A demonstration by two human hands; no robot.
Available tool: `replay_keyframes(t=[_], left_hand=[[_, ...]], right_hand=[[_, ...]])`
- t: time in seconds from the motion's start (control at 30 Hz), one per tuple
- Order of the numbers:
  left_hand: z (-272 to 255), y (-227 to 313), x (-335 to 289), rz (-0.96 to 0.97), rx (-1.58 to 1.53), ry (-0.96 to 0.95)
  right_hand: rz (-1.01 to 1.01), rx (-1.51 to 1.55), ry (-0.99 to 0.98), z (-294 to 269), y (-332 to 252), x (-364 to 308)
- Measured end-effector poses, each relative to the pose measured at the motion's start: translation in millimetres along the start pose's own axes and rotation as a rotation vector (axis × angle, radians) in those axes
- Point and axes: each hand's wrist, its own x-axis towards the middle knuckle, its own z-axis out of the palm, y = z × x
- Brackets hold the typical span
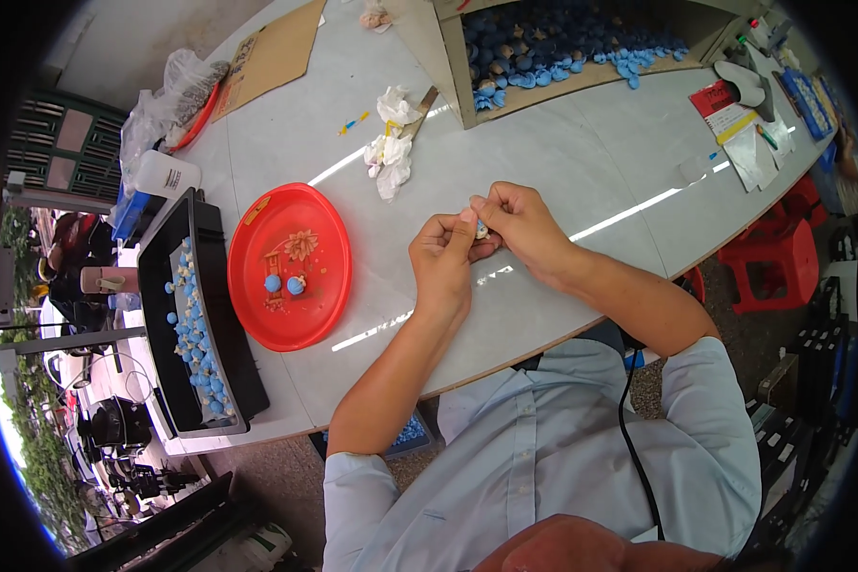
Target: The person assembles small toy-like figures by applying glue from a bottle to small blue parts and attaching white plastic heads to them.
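Note:
Above the grey tabletop my two hands meet, fingers pinched together. Between them a small blue and whitish piece (482,231) shows in part; its exact kind is hidden by the fingers. My left hand (442,259) grips it from the left, and my right hand (524,221) closes on it from the right. To the left of my left hand lies a round red plastic tray (332,276). Two small round blue pieces with beige parts rest on it, one blue piece (273,283) beside the other blue piece (296,285).
A black bin (243,381) with several blue-and-beige pieces stands at the left edge. At the back, an open box (459,71) holds a heap of blue shell-like parts. Crumpled tissues (391,167), cardboard (272,59) and a white bottle (168,174) lie around. Red stools (777,257) stand right.

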Motion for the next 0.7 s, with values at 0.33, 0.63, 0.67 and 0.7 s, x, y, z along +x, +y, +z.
replay_keyframes(t=[0.33,0.63,0.67,0.7], left_hand=[[-2.7,-1.3,0.8,0.008,0.008,0.003],[-5.3,0.9,0.6,0.014,0.042,-0.030],[-6.2,2.1,1.0,0.022,0.040,-0.016],[-6.4,4.0,2.0,0.030,0.038,-0.001]], right_hand=[[-0.036,-0.021,0.052,7.7,-2.7,-3.0],[-0.090,-0.053,0.040,6.3,-1.6,-3.7],[-0.055,0.060,0.023,5.7,-3.9,-4.3],[-0.019,0.171,0.004,5.1,-6.2,-5.1]])
